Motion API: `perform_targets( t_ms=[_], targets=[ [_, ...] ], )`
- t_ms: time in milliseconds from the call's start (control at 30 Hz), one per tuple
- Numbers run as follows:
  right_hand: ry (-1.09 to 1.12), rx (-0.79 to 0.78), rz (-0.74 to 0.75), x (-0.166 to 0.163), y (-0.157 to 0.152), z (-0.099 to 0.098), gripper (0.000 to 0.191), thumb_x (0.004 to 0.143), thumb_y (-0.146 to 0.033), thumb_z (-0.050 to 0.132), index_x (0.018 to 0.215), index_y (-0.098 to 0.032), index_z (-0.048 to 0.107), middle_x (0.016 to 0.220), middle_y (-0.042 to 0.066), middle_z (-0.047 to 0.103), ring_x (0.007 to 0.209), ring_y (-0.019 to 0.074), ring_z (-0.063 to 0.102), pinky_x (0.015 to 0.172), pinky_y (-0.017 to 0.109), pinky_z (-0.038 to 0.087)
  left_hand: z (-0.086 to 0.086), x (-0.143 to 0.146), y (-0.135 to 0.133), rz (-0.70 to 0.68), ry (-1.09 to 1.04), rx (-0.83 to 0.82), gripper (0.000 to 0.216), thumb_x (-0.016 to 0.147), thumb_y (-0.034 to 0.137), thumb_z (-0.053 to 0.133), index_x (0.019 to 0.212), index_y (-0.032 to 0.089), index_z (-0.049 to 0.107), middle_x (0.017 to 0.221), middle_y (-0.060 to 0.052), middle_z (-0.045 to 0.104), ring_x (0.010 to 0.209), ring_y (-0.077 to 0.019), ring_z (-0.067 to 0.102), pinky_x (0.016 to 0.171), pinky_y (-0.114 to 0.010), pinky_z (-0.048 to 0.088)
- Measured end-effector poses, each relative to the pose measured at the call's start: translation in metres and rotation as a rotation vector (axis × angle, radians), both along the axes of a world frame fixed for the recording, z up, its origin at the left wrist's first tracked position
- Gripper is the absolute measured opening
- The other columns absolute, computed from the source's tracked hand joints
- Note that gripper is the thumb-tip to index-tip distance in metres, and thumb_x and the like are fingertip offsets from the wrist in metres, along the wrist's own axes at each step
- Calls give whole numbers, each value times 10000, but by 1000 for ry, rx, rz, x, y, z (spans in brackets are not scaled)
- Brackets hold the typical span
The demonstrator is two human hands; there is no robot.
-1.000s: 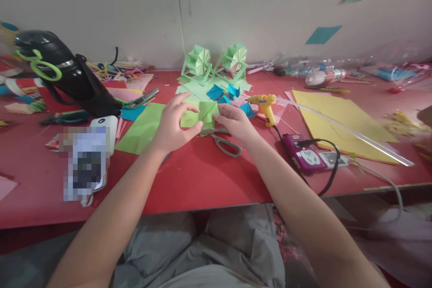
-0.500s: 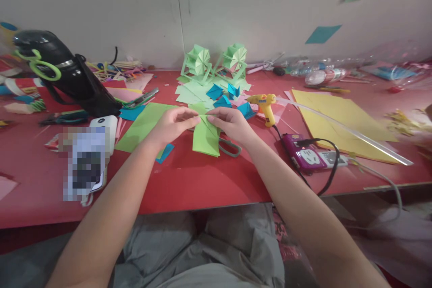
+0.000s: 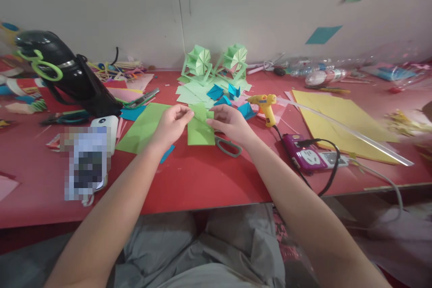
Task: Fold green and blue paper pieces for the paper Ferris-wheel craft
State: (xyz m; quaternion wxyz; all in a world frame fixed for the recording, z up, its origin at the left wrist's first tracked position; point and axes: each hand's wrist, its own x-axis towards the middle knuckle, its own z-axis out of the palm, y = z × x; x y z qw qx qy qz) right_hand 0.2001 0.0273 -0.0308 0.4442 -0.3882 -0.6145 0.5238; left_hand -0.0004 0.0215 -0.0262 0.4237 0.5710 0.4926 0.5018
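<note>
My left hand (image 3: 172,125) and my right hand (image 3: 229,123) both pinch the top of a folded light green paper piece (image 3: 200,131), held just above the red table (image 3: 202,175). The paper hangs between the two hands with its lower edge squared toward me. Grey-handled scissors (image 3: 227,146) lie on the table just under my right hand. A flat green sheet (image 3: 143,128) lies to the left of my left hand.
Green paper fan models (image 3: 216,60) and blue folded pieces (image 3: 222,92) sit behind the hands. A yellow glue gun (image 3: 266,107), purple power strip (image 3: 308,157), yellow sheet (image 3: 337,117) and clear ruler (image 3: 351,132) lie right. A black bag (image 3: 67,76) and white device (image 3: 106,126) stand left.
The green paper went from flat under my hands to lifted and hanging from my fingertips. It has since turned so its lower edge is square to me.
</note>
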Motion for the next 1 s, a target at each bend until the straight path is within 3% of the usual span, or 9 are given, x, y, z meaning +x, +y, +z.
perform_targets(
  t_ms=[233, 500, 700, 1000],
  targets=[
    [3, 50, 45, 1, 3, -6, 375, 743, -432, 754, 982, -176, 621, 791, 10, 616, 716, 144, 598, 647, 293, 504, 4, 7, -6, -25, 59, 36, 340, 694, 394, 814, 933, 185, 691, 938, -56, 732, 900, -200, 667, 808, -308, 508],
    [-21, 48, 18, 0, 0, -3, 347, 792, -519, 695, 793, -188, 594, 719, -1, 602, 656, 128, 550, 618, 276, 468, 5, 6, -6, 5, 21, 52, 285, 732, 460, 785, 779, 196, 689, 789, -26, 718, 767, -174, 647, 743, -290, 496],
    [-55, 39, 50, 0, -1, -2, 366, 790, -539, 692, 771, -180, 626, 704, 7, 592, 637, 131, 545, 634, 294, 483, 3, 6, -6, -90, 80, 86, 280, 749, 457, 782, 814, 194, 710, 825, -28, 730, 780, -179, 645, 730, -286, 488],
    [-62, 8, 39, -2, -5, 3, 417, 753, -580, 721, 737, -174, 625, 628, -13, 531, 569, 110, 482, 548, 271, 427, 0, 7, -5, 9, 157, 138, 335, 794, 512, 729, 814, 179, 706, 794, -46, 731, 748, -188, 645, 701, -290, 479]
  ],
)
